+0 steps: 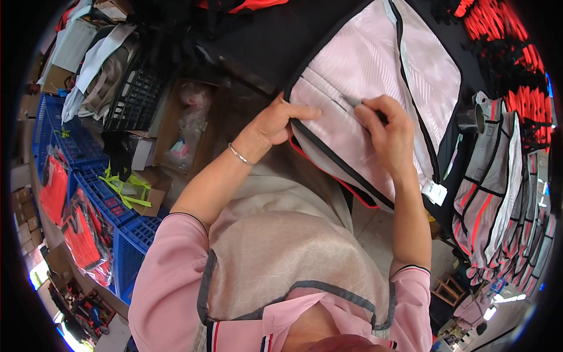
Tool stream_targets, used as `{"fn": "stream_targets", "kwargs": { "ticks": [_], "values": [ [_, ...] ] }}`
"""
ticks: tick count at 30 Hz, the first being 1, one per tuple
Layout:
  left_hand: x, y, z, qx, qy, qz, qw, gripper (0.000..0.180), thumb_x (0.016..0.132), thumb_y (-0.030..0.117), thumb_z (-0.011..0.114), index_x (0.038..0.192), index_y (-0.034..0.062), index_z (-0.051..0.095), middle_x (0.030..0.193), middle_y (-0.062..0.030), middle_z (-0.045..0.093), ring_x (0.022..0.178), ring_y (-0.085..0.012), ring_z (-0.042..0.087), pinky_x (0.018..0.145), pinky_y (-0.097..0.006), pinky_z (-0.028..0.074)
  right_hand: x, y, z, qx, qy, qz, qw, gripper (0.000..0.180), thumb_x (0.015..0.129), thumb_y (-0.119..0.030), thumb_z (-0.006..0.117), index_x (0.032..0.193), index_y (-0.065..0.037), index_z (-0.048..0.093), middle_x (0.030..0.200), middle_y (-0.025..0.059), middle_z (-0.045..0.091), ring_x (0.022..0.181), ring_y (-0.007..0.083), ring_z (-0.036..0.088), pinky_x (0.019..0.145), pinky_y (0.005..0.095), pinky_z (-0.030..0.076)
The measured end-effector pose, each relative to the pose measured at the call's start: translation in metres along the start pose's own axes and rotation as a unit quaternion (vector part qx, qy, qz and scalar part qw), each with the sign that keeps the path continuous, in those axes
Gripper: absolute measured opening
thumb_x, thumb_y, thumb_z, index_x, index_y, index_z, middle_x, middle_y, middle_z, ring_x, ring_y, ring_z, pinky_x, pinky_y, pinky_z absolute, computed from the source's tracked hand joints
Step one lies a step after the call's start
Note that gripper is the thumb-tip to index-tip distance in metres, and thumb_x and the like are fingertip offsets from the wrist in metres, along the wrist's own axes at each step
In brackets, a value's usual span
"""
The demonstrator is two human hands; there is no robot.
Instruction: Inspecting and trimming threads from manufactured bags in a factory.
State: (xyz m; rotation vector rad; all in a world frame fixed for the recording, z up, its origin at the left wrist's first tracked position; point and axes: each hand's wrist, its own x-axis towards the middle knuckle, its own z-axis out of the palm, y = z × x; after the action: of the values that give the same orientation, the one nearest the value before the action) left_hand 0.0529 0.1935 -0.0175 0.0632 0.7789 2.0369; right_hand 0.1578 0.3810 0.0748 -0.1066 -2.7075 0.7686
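Pale pink striped fabric garment with black piping (375, 64) lies spread on the counter, lining up. Left hand (275, 123) pinches its lower edge, apparently to keep it taut. Right hand (387, 132) grip pressed together on a small dark tool at the seam.

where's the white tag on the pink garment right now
In the head view the white tag hangs at the pink garment's lower right edge, just right of the right hand's wrist.
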Motion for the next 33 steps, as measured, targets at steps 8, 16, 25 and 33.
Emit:
{"fn": "stream_targets", "kwargs": {
  "ticks": [8, 16, 25, 33],
  "values": [
    [-0.003, 0.008, 0.004, 0.049, 0.065, 0.041, 0.996, 0.031, 0.077, -0.003, 0.072, 0.107, -0.0028, 0.066, 0.101, -0.0137, 0.07, 0.094, -0.0237, 0.068, 0.089, -0.037, 0.055, 0.018, 0.029, 0.029, 0.265, 0.038, 0.194, 0.944, 0.047, 0.08, -0.023, 0.079, 0.116, -0.001, 0.058, 0.093, 0.0054, 0.06, 0.088, 0.0138, 0.057, 0.078, 0.0269, 0.047],
    [-0.012, 0.007, 0.02, 0.045, 0.05, 0.069, 0.995, 0.053, 0.093, 0.036, 0.064, 0.129, -0.0002, 0.052, 0.127, -0.0095, 0.06, 0.116, -0.018, 0.057, 0.101, -0.035, 0.045, 0.037, 0.001, 0.034, 0.215, 0.066, 0.181, 0.957, 0.034, 0.087, -0.023, 0.07, 0.112, -0.002, 0.059, 0.094, 0.0148, 0.066, 0.091, 0.0277, 0.064, 0.08, 0.0347, 0.049],
    [-0.005, -0.007, 0.013, 0.048, 0.076, 0.106, 0.99, 0.077, 0.096, 0.064, 0.043, 0.135, -0.0027, 0.046, 0.134, -0.0098, 0.053, 0.123, -0.0158, 0.049, 0.105, -0.032, 0.039, 0.038, -0.025, 0.045, -0.044, 0.074, -0.086, 0.993, 0.022, 0.082, -0.02, 0.074, 0.092, -0.004, 0.063, 0.083, 0.0085, 0.062, 0.079, 0.0272, 0.059, 0.07, 0.0368, 0.048],
    [-0.008, -0.005, 0.022, 0.065, 0.081, 0.104, 0.989, 0.077, 0.097, 0.062, 0.041, 0.135, -0.0044, 0.045, 0.135, -0.0106, 0.052, 0.123, -0.0154, 0.049, 0.105, -0.031, 0.039, 0.04, -0.025, 0.042, -0.139, 0.073, -0.137, 0.978, 0.022, 0.08, -0.02, 0.075, 0.093, -0.005, 0.065, 0.081, 0.0086, 0.063, 0.077, 0.0283, 0.06, 0.068, 0.0362, 0.048]
  ]
}}
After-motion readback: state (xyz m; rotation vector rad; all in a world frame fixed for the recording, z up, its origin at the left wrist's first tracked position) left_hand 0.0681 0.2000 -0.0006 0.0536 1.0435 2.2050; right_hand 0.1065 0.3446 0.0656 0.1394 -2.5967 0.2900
